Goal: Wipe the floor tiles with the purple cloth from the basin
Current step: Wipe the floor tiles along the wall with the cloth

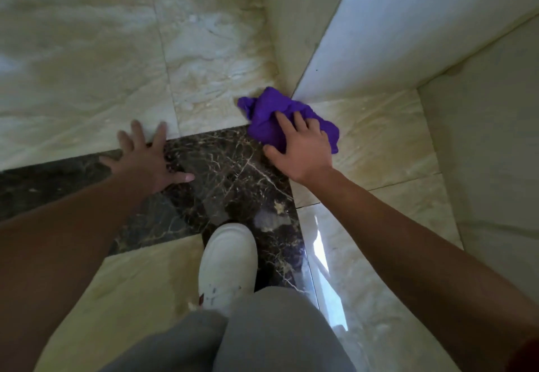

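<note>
A crumpled purple cloth (269, 114) lies on the floor at the foot of a wall corner, where cream tile meets a dark marble strip (233, 173). My right hand (300, 147) presses down on the cloth with fingers spread over it. My left hand (145, 158) is flat on the floor with fingers apart, half on the dark strip and half on cream tile (87, 79), holding nothing. No basin is in view.
A white wall corner (364, 50) juts out just behind the cloth, with another wall face (481, 152) at the right. My white shoe (227, 260) and grey trouser leg (262, 336) are at the bottom centre. A bright reflection (320, 255) shines on the glossy tile.
</note>
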`<state>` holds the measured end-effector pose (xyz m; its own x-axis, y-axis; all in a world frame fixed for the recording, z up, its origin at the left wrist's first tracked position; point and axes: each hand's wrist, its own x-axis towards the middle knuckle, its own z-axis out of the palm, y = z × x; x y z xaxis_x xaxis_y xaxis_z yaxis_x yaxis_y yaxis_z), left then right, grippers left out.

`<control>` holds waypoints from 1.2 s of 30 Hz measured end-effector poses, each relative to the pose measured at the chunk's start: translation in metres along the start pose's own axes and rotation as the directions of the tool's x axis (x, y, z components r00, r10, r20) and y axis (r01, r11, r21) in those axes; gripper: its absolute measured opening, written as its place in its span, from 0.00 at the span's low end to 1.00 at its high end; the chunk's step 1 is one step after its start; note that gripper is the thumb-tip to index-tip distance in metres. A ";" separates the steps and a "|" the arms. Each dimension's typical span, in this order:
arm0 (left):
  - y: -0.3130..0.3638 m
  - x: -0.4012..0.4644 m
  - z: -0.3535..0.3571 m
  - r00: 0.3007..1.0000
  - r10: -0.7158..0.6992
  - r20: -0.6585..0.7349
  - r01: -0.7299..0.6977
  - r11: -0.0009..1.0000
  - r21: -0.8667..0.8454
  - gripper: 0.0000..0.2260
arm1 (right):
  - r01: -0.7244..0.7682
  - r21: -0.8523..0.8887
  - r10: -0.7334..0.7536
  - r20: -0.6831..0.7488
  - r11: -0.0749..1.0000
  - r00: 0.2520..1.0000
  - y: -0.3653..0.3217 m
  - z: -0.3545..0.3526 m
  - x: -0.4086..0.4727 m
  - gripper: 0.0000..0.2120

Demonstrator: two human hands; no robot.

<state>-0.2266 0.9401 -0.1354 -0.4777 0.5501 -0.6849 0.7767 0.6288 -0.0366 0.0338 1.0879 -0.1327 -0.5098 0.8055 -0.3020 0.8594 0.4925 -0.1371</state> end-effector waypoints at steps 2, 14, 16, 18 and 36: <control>-0.002 0.000 -0.003 0.997 0.003 -0.079 0.001 0.998 0.059 0.54 | 0.015 -0.063 -0.012 0.038 0.998 0.999 -0.012 0.000 0.006 0.38; -0.015 0.042 -0.040 0.948 0.141 -0.284 -0.147 0.989 0.001 0.48 | -0.037 -0.043 0.036 -0.027 0.998 0.999 -0.064 0.001 0.052 0.38; -0.024 0.047 -0.044 0.939 0.101 -0.329 -0.122 0.992 -0.044 0.50 | -0.138 0.003 0.138 -0.017 0.990 0.990 -0.077 0.000 0.076 0.38; -0.033 0.054 -0.050 0.936 0.084 -0.341 -0.106 0.993 -0.044 0.49 | -0.173 0.022 0.173 -0.005 0.985 0.985 -0.084 -0.003 0.097 0.38; -0.060 0.196 -0.117 0.837 0.068 -0.542 -0.161 0.979 -0.125 0.39 | -0.201 -0.038 0.203 0.066 0.979 0.977 -0.101 -0.056 0.287 0.41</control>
<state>-0.4149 1.0748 -0.1823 -0.5697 0.8016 -0.1814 0.7859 0.5959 0.1653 -0.2014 1.2873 -0.1526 -0.3207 0.8652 -0.3854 0.9424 0.3325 -0.0377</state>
